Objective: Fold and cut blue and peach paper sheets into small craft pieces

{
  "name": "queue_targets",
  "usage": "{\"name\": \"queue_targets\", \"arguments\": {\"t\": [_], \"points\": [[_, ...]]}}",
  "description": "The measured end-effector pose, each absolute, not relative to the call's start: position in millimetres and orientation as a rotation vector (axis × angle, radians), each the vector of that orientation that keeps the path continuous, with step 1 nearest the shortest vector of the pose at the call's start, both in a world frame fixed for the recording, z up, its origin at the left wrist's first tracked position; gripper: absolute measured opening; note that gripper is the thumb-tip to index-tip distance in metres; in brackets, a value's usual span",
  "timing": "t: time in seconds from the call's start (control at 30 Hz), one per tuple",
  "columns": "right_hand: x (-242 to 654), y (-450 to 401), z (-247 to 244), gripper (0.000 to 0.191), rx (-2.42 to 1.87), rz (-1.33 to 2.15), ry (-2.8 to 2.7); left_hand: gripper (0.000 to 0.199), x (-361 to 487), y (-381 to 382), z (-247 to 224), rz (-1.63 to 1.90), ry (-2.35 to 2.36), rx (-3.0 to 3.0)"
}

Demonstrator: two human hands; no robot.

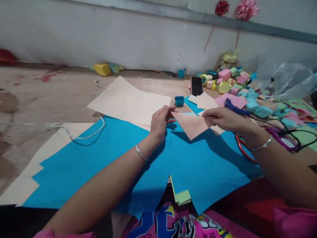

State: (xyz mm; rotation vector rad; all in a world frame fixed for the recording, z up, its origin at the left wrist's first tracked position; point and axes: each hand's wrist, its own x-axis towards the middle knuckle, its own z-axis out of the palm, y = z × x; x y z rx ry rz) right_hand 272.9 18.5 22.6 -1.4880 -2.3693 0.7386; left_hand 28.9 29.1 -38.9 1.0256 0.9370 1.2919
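My right hand (pixel 221 118) pinches a pale pink sheet of paper (pixel 192 125) by its right side. The sheet looks folded, with a point hanging down over the blue paper. At the sheet's left corner is my left hand (pixel 160 121), its fingers apart and their tips partly behind the corner; whether they touch it I cannot tell. Beneath both hands lies a large blue sheet (pixel 146 162) with notched edges. A larger cream sheet (pixel 128 102) rests beyond my left hand. Just past the fingers sits a small blue folded paper box (pixel 179 100).
A phone (pixel 196 86) lies at the back, beside a heap of coloured paper shapes (pixel 230 81) and a clear plastic bag (pixel 284 81). Near my right wrist are a blue-handled tool with a black cord (pixel 235 107) and a red handle (pixel 241 148). A white cable (pixel 81 136) crosses the left side.
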Motion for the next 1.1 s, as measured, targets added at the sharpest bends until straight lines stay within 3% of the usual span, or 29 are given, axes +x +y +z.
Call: {"name": "queue_targets", "arguments": {"t": [0.2,0.3,0.53,1.1], "points": [[253.1,30.2,-3.3,0.022,-1.456,1.363,-1.789,0.027,17.9,44.4,-41.2,1.323,0.845,0.885],[250.1,33.4,-25.8,0.025,-1.431,1.509,-1.660,0.028,18.3,41.8,-41.6,1.304,0.898,0.934],[256.9,37.6,-37.2,0.036,-1.450,1.592,-1.417,0.039,18.9,37.1,-44.2,1.291,0.757,0.982],[254.5,36.9,-33.4,0.028,-1.464,1.658,-1.276,0.032,18.9,34.7,-43.5,1.261,0.993,1.685]]}}
